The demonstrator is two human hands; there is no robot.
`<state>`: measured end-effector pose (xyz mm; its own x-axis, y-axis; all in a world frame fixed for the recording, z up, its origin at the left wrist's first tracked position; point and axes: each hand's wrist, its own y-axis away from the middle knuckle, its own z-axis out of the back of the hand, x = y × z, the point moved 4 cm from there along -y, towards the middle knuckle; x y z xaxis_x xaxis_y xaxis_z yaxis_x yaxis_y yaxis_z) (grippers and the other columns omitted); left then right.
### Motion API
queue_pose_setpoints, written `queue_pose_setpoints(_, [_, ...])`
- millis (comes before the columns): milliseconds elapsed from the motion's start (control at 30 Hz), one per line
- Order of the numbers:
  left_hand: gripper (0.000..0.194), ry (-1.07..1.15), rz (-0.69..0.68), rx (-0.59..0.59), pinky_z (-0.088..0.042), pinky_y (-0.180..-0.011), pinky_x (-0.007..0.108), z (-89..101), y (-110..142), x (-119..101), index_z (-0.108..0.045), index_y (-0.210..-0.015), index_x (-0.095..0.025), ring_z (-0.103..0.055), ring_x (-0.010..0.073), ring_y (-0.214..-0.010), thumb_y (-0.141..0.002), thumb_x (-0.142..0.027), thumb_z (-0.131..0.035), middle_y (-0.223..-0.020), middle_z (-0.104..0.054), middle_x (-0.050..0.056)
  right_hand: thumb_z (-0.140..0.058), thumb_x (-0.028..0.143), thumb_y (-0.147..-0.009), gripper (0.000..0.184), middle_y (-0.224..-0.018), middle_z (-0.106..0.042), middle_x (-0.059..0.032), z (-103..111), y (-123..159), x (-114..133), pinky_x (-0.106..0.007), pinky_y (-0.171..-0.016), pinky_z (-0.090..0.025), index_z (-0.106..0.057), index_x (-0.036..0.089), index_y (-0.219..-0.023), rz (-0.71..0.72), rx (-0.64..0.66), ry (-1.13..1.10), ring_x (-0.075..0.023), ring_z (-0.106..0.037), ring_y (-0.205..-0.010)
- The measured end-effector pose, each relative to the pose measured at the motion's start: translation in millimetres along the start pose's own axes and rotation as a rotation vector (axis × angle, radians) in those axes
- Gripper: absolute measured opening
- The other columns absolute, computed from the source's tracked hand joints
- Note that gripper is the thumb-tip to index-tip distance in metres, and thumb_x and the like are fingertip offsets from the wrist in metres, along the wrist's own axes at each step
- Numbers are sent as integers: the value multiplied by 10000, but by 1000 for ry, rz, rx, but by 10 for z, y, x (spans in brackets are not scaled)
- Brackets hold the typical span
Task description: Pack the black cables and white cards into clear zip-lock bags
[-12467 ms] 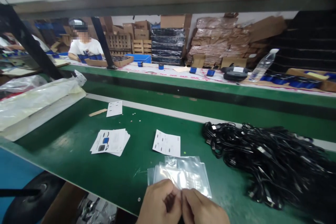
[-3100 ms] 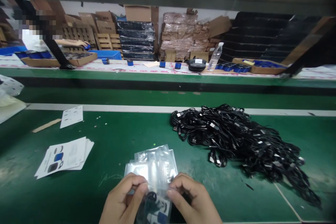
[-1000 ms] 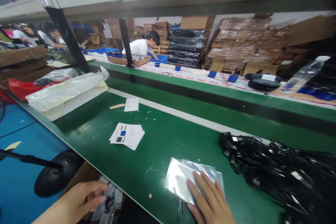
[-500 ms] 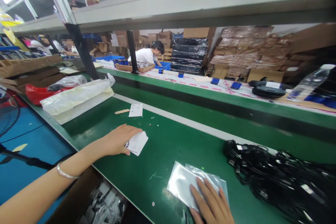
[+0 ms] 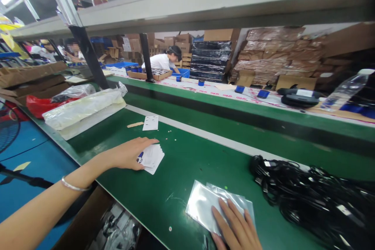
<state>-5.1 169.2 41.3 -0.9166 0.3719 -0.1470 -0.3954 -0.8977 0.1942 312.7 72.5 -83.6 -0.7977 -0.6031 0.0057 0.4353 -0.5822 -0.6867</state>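
Observation:
My left hand (image 5: 130,154) is beside a fanned stack of white printed cards (image 5: 153,158) on the green table. Its thumb and fingers are spread around the stack's near side, with a dark blue print showing between them. My right hand (image 5: 236,222) lies flat, fingers stretched out, over clear plastic bags (image 5: 202,205) at the front of the table. The palm is partly cut off by the lower picture edge. Further back lie a single white card (image 5: 150,123) with small marks and a thin wooden stick (image 5: 135,124).
A heap of black cables (image 5: 304,195) lies to the right. At the left is a long plastic-wrapped packet (image 5: 84,111). Overhead runs a shelf (image 5: 187,6). Below the table edge stands a box of bagged parts (image 5: 120,226). A co-worker (image 5: 161,60) bends over the far bench.
My left hand's fingers have lifted and spread slightly from the card stack, baring more of its print. The right hand stays on the plastic bags. The view has shifted a little.

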Motion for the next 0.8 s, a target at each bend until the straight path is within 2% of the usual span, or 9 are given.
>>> queue_pose_setpoints(133, [773,2,1,-5,-370,-982,396,-26,-9,-33,-343,-1397,-159,-513,286,-1158,-689,-220,-646,-1273,-558,123,-420,351,-939,311,-1128,-687,-107,35,-20,2,-533,-1022,-329,-632,203,-1112,21,31,26,-330,-632,-1043])
queue_pose_setpoints(267, [747,11,4,-4,-384,-967,382,-34,2,-31,-340,-1399,-177,-513,284,-1166,-702,-192,-608,-1297,-549,117,-463,337,-915,312,-1124,-686,-125,91,-69,-12,-527,-812,-500,-633,178,-1123,158,91,109,-353,-653,-996])
queue_pose_setpoints(367, [766,27,16,12,-414,-943,396,-21,8,4,-336,-1405,-189,-500,315,-1194,-691,-219,-613,-1349,-517,126,-492,358,-891,338,-1106,-690,-138,109,-96,-18,-520,-696,-554,-639,152,-1116,264,98,162,-359,-677,-942])
queue_pose_setpoints(600, [790,88,7,32,-355,-1023,401,19,-9,56,-339,-1411,-157,-426,306,-1281,-677,-249,-617,-1425,-446,141,-502,361,-877,347,-1105,-687,-143,103,-107,-23,-528,-666,-579,-645,142,-1106,283,111,183,-361,-680,-935])
queue_pose_setpoints(800, [833,204,38,-17,-348,-1023,421,84,20,152,-292,-1437,-152,-420,329,-1282,-704,-332,-646,-1432,-434,154,-507,366,-873,342,-1107,-689,-132,113,-99,-20,-524,-681,-576,-634,157,-1112,257,94,166,-356,-678,-942])
